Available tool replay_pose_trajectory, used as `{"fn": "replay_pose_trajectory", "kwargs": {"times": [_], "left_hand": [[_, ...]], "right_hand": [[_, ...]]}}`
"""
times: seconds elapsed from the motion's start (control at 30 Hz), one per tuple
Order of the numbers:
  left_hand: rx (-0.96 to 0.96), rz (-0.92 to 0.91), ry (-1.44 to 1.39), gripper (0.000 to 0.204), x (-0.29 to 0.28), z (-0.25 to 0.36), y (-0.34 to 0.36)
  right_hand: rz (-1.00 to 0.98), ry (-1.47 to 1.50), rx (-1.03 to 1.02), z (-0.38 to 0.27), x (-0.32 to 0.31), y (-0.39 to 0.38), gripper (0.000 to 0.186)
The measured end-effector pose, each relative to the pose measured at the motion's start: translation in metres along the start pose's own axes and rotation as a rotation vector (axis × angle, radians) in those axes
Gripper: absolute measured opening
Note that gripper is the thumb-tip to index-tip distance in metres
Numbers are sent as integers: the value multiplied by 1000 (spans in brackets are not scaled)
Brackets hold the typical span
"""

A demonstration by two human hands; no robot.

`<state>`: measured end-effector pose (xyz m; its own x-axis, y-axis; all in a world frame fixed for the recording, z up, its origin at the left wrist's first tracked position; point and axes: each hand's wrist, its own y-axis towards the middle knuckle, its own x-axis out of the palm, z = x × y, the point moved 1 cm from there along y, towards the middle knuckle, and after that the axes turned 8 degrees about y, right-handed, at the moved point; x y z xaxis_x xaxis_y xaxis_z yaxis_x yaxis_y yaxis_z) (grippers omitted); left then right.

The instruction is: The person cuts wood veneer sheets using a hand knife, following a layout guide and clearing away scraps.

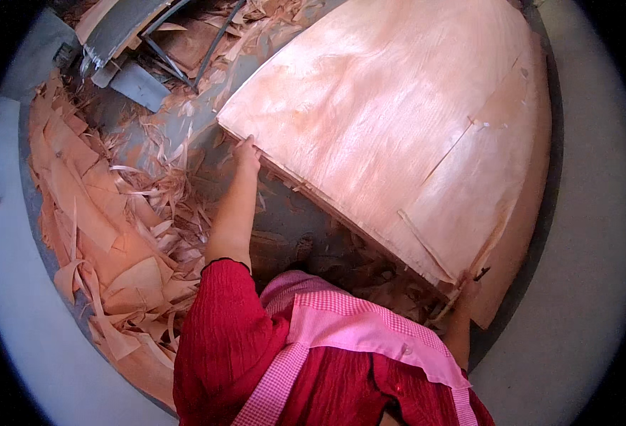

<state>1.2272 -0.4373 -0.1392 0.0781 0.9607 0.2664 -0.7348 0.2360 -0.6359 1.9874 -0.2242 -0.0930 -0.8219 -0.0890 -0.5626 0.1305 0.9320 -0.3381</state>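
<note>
A large, pale pinkish wood veneer sheet [369,106] lies on top of a stack of similar sheets in front of me. My left hand [247,152] is closed on its near edge at the left corner, with the thumb on top. At the near right corner, my right hand [467,290] is closed around the sheet's edge, its fingers partly hidden. A small, dark, slim thing [482,274] sticks out beside the right fingers; its kind is unclear. Near that corner the top sheet has a long slit [449,150] and a loose, split strip [426,245].
Torn veneer scraps [78,177] and curled shavings pile up on my left. At the far left stands a metal frame [167,60] beside a grey board [139,86]. Another veneer layer [515,263] juts out at the right. More scraps lie below the stack's near edge.
</note>
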Motion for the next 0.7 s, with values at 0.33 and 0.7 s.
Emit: {"fn": "replay_pose_trajectory", "kwargs": {"times": [0.33, 0.7], "left_hand": [[91, 107, 324, 20, 17, -30, 41], [1270, 56, 1274, 58, 69, -52, -126]], "right_hand": [[143, 117, 77, -23, -2, -35, 39], [145, -302, -207, -175, 87, -129, 55]]}}
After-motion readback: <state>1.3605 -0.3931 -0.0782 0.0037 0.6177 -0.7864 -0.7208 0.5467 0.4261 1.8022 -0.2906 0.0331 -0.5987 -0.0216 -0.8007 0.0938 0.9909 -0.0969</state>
